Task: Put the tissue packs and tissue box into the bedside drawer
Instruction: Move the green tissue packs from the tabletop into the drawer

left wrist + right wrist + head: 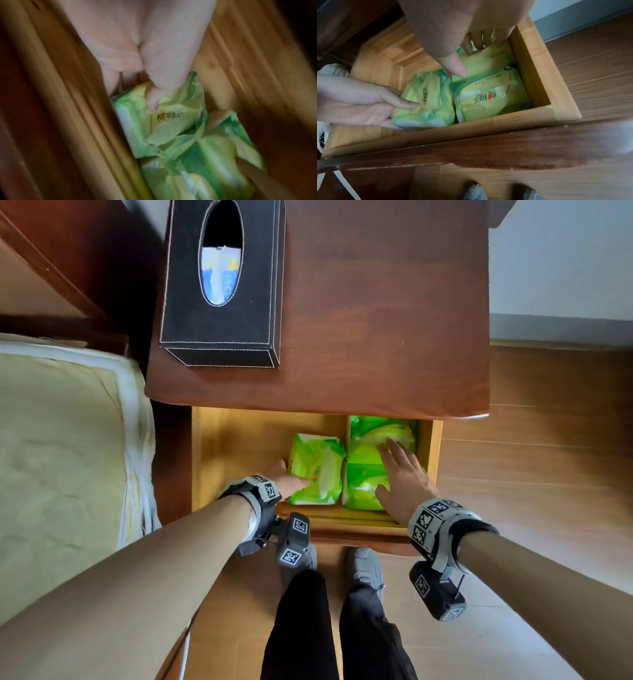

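Note:
The bedside drawer (433, 453) is pulled open under the table top. Three green tissue packs lie in it. My left hand (291, 479) grips the left pack (317, 470), thumb on top and fingers beneath its near left corner; the left wrist view shows my thumb (152, 100) pressing the wrapper. My right hand (400, 470) lies flat with straight fingers over the two right packs, fingertips touching the far pack (376, 436), palm over the near pack (359, 494). The black tissue box (219, 282) stands on the table top, back left, apart from both hands.
A bed (61, 457) with a pale mattress cover runs close along the left of the brown table (376, 320). The drawer's left part (239, 446) shows bare wood. Wooden floor (548, 457) lies to the right. My grey shoes (364, 566) stand just below the drawer front.

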The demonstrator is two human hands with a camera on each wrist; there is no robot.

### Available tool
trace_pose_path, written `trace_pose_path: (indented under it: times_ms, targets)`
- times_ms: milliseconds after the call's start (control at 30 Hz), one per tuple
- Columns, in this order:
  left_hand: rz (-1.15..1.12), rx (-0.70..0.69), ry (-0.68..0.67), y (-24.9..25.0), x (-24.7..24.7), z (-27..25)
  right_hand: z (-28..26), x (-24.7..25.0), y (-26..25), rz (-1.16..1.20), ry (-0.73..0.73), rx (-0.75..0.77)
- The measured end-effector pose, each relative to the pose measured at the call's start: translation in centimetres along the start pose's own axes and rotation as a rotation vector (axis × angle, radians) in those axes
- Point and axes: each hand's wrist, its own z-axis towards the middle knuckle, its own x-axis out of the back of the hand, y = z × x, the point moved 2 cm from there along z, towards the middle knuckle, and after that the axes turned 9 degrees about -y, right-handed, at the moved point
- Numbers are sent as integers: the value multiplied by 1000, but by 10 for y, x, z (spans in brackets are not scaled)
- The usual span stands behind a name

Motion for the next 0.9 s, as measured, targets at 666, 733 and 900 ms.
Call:
trace_pose_path:
  times_ms: [666, 733, 900]
  targets:
    - [207, -152, 91, 7, 2, -11, -5, 9, -4, 72, -6, -2]
    - [165, -181, 141, 12, 17, -29, -15, 22, -14, 109, 15, 16]
    - [65, -307, 218, 22, 65, -92, -42, 68, -48, 194, 78, 76]
